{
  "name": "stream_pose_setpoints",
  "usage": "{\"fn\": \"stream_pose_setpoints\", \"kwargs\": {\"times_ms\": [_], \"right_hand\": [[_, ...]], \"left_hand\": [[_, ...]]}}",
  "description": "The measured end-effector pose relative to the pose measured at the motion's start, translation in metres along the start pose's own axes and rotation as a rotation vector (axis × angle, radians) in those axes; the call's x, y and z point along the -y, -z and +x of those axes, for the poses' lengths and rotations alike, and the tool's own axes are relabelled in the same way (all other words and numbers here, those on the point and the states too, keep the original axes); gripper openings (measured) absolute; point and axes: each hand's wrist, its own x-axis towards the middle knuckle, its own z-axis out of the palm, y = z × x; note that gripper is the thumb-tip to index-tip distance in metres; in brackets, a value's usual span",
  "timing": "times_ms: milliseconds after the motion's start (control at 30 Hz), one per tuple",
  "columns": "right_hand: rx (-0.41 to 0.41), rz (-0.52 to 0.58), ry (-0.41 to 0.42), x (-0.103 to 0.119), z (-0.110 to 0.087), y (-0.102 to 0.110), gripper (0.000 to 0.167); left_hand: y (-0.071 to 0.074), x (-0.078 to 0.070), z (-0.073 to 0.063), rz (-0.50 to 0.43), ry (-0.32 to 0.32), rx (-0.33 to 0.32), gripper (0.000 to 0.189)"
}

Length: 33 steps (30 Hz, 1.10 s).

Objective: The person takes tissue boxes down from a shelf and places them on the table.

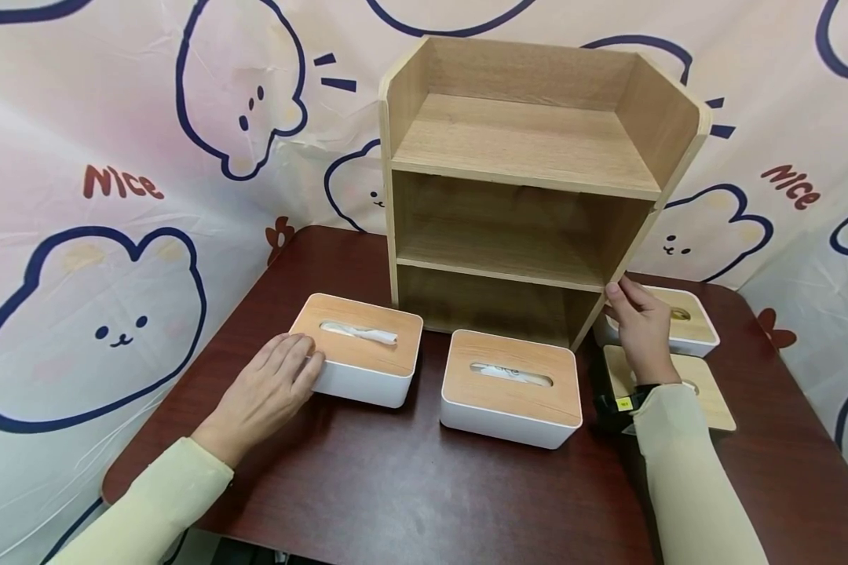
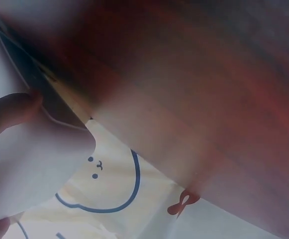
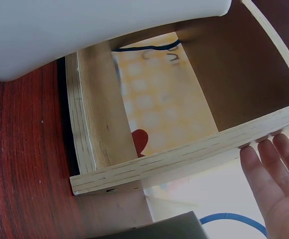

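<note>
My left hand (image 1: 272, 384) grips the left end of a white tissue box (image 1: 356, 345) with a wood-look lid, a tissue showing in its slot. In the left wrist view, the thumb (image 2: 15, 112) lies along one side of the box and a fingertip shows at another. My right hand (image 1: 639, 326) touches the right side panel of a wooden shelf unit (image 1: 526, 149), near the middle board's front edge. Straight fingers (image 3: 273, 164) rest against that panel's edge in the right wrist view. A second tissue box (image 1: 512, 384) stands in front of the shelf.
Two more lidded boxes stand right of the shelf: a back one (image 1: 689, 318) and a front one (image 1: 710, 392) partly hidden by my right wrist. Everything stands on a dark red-brown table (image 1: 396, 486). A cartoon-printed curtain (image 1: 254, 204) hangs behind and beside it.
</note>
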Motion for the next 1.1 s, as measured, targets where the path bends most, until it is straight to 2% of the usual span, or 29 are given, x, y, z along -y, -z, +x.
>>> {"fn": "stream_pose_setpoints", "kwargs": {"times_ms": [333,467,600,667,1100], "right_hand": [[-0.007,0.019,0.006,-0.0011,-0.0003,-0.0005,0.046],[-0.011,0.031,0.016,-0.0002,-0.0010,-0.0009,0.045],[-0.013,0.028,0.016,0.0006,-0.0008,-0.0015,0.045],[-0.011,0.023,0.014,0.0006,-0.0007,-0.0014,0.046],[-0.009,0.043,0.006,-0.0005,-0.0004,-0.0015,0.046]], "left_hand": [[-0.0052,0.0029,-0.0024,-0.028,-0.005,-0.038,0.044],[-0.0044,0.0043,-0.0027,-0.003,-0.003,0.006,0.039],[-0.0044,0.0048,-0.0032,0.044,-0.002,0.026,0.073],[-0.0053,0.0044,-0.0035,0.051,0.003,0.020,0.079],[-0.0065,0.0020,-0.0046,0.052,0.032,0.033,0.071]]}}
